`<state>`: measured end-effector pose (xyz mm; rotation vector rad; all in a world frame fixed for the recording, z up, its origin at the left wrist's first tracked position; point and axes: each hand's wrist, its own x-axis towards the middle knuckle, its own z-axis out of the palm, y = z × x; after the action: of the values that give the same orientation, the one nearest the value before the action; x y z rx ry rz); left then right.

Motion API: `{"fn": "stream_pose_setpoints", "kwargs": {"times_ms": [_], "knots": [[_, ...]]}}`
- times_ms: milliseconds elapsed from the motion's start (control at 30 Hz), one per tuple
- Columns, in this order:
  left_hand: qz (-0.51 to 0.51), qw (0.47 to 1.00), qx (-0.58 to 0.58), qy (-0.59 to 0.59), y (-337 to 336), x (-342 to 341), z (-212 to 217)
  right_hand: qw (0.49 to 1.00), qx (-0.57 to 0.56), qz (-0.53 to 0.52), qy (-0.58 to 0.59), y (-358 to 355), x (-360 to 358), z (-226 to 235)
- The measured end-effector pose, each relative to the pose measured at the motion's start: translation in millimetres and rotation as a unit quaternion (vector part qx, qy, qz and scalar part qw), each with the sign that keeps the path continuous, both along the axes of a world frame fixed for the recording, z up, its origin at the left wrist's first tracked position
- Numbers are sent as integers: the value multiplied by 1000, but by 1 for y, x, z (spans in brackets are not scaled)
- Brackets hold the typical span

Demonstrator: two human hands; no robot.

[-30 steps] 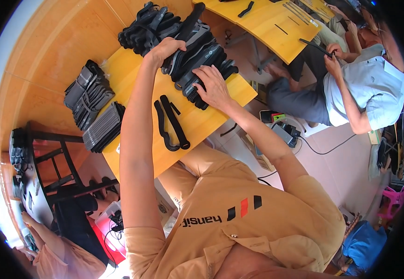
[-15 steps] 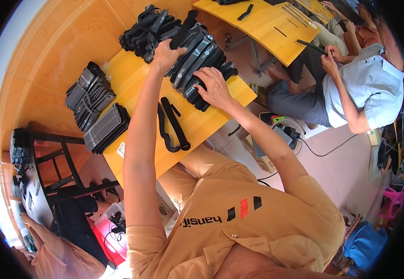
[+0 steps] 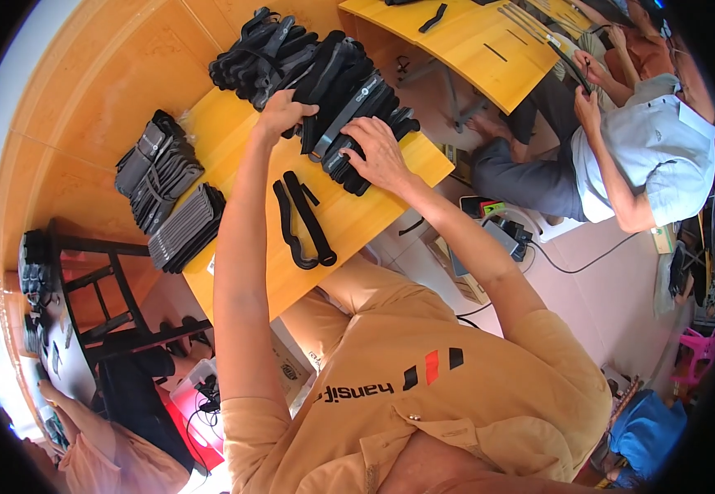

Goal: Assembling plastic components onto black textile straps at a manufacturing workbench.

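Shifted slightly up and left over the last second: left hand [image 3: 285,114] now planted deeper on the near edge of the heap of black parts [image 3: 316,78], fingers curled on a black piece, grip looks closed but hard to confirm at this size. Far left on the yellow table [image 3: 234,156]: two neat stacks of dark flat parts [image 3: 168,202], fanned and leaning, well apart from both hands. Between arms, near table's front edge: two long black straps [image 3: 301,221] lying side by side, touching or nearly so, one with a looped end, untouched. Right of that: right hand [image 3: 376,151] spread flat, palm down, pressing the right side of the heap, fingers extended, nothing pinched. Heap sits at the table's far corner, parts tangled and overlapping. Judged step: steadying the pile with the right while picking one piece loose with the left. Next move calls for keeping the right palm down so neighbours stay put, then lifting clear of the tangle without dragging others off the edge. Far right: another person, grey shirt [image 3: 662,148], seated at second yellow table [image 3: 473,49], handling a thin strip, separate work
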<state>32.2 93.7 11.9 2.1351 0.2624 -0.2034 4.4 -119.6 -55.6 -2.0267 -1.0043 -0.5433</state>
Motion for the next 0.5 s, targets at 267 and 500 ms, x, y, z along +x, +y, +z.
{"fn": "stream_pose_setpoints", "kwargs": {"times_ms": [267,500], "knots": [[14,986,-164,-29,-11,-19,0,994,-42,-20,97,1,11,17],[35,978,-164,-122,-23,-30,-16,989,-133,-57,-31,42,53,9]]}}
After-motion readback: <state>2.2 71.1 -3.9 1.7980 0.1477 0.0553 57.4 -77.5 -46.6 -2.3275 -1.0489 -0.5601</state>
